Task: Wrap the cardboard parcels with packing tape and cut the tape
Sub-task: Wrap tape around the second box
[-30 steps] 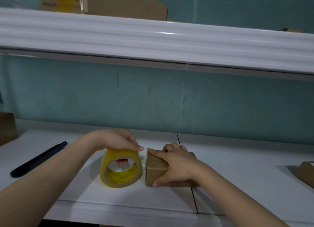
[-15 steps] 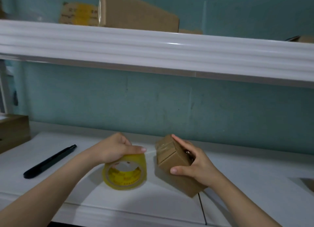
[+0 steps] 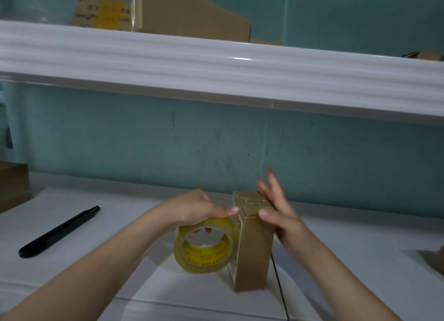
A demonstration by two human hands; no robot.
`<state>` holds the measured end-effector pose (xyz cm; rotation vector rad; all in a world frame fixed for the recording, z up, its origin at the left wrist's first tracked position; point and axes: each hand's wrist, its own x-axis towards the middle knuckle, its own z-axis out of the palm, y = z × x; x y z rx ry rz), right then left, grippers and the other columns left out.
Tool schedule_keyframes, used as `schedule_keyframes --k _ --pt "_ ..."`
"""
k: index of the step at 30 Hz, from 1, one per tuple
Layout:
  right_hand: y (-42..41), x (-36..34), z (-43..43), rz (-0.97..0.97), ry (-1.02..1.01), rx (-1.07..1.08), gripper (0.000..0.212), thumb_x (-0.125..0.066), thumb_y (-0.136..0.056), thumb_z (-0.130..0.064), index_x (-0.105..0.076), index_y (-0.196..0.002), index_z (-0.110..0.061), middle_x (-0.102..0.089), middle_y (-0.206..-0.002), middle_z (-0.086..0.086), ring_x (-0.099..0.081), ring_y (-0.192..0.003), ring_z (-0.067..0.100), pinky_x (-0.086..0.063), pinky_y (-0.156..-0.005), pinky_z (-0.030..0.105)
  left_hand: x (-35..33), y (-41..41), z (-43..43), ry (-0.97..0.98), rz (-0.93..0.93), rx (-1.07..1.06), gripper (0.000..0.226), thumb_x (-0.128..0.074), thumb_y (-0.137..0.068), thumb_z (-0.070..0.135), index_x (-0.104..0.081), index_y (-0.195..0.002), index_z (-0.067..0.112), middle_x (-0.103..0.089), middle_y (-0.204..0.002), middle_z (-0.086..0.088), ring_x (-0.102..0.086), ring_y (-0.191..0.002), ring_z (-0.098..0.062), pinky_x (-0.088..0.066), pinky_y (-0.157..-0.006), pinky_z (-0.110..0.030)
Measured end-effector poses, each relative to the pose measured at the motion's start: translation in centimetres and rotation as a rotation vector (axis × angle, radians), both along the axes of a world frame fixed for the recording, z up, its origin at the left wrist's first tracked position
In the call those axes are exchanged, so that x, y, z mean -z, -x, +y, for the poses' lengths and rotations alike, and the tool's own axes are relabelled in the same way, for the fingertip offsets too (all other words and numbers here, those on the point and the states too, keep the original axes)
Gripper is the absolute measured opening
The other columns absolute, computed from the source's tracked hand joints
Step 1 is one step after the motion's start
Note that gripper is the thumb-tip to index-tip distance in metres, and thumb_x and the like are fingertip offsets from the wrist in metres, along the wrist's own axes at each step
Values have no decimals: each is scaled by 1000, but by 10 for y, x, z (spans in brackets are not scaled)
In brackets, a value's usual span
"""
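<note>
Brown cardboard parcel (image 3: 254,246) stands on end near the front of the white counter (image 3: 115,224), its narrow top face glossy with strips of tape. The left hand (image 3: 199,209) is curled over the yellow roll of packing tape (image 3: 204,250), thumb laid along the top and fingertips showing through the core. The roll sits on edge, hard against the parcel's left face. The right hand (image 3: 276,215) is spread flat with its fingers straight, palm against the parcel's right side and thumb on the top front corner. It steadies the parcel without clasping it, though it is blurred.

The step in hand looks like carrying the tape round the upright parcel. To do it well, the right hand should brace the tall, narrow parcel so it does not tip as the roll pulls. The roll should stay close and square to the face so the strip lies flat and without creases. Each stretch wants pressing down before the next corner is turned.

The black cutter (image 3: 60,232) lies well to the left on the counter, untouched, so the cut is yet to come. A dark seam (image 3: 280,287) crosses the counter just right of the parcel. A brown box (image 3: 13,186) sits at the far left edge and a scrap of cardboard (image 3: 432,260) at the right. Behind is a teal wall (image 3: 144,147), and a white shelf (image 3: 216,63) overhead carries cardboard boxes (image 3: 189,15).
</note>
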<state>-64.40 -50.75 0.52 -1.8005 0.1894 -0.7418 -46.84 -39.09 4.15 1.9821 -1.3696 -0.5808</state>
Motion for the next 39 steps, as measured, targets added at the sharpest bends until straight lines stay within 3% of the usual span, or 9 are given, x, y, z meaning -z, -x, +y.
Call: schedule_keyframes --k 4,9,13,16,20,22,28,34,39 --pt "-2 -46 8 520 1005 145 86 -55 -78 -65 -23 -147 -25 -16 -157 -10 -6 -143 -2 -5 -120 36 -6 5 -4 -54 -12 4 62 -62 -69 70 -60 -33 19 -50 -31 5 -42 -25 -9 -33 -35 -11" --pt "-10 -60 19 785 1208 63 109 -48 -73 -76 -5 -150 -11 0 -159 4 0 -145 10 -1 -117 28 -7 5 -6 -56 -49 10 61 -61 -71 68 -60 -39 16 -49 -30 5 -42 -26 -10 -33 -35 -12" --pt "-20 -69 13 899 1111 42 123 -71 -60 -68 -1 -150 -20 -8 -159 4 -8 -145 17 -14 -117 26 -3 5 -4 -48 -60 3 63 -59 -65 75 -64 -47 15 -55 -38 -1 -45 -28 -12 -35 -36 -12" --pt "-25 -66 7 803 1111 80 109 -82 -52 -58 -31 -142 -25 -43 -130 2 -40 -123 18 -37 -105 30 -1 -2 0 -14 -13 68 63 -59 -63 78 -65 -49 16 -53 -35 1 -47 -29 -11 -38 -38 -13" --pt "-7 -58 -9 610 838 109 103 -90 -45 -46 -40 -135 -43 -43 -121 -15 -44 -112 0 -35 -93 10 9 -21 17 151 560 429 51 -76 -61 58 -73 -76 10 -64 -50 -9 -60 -42 -17 -50 -46 -23" --pt "5 -53 -14 492 724 107 94 -93 -43 -39 -45 -124 -51 -45 -119 -20 -46 -110 -7 -35 -89 5 19 -25 19 244 726 428 49 -82 -56 50 -72 -71 5 -61 -46 -9 -57 -37 -17 -49 -42 -23" --pt "18 -45 -9 155 599 202 71 -91 -36 -33 -62 -100 -46 -46 -120 -20 -46 -111 -14 -33 -90 2 -4 -37 22 199 75 188 61 -66 -61 68 -47 -48 12 -38 -41 -4 -34 -34 -14 -28 -41 -18" --pt "12 -33 -8 -169 392 217 59 -89 -35 -33 -68 -90 -38 -58 -113 -1 -58 -105 11 -46 -91 22 -35 -44 29 218 54 251 51 -71 -72 52 -48 -42 17 -42 -35 0 -39 -29 -12 -34 -37 -15" --pt "14 4 -6 -219 277 235 60 -88 -37 -32 -69 -93 -35 -57 -118 -5 -58 -107 6 -44 -92 18 -29 -50 37 129 58 293 47 -67 -64 59 -58 -45 17 -43 -38 0 -39 -31 -11 -34 -37 -16"
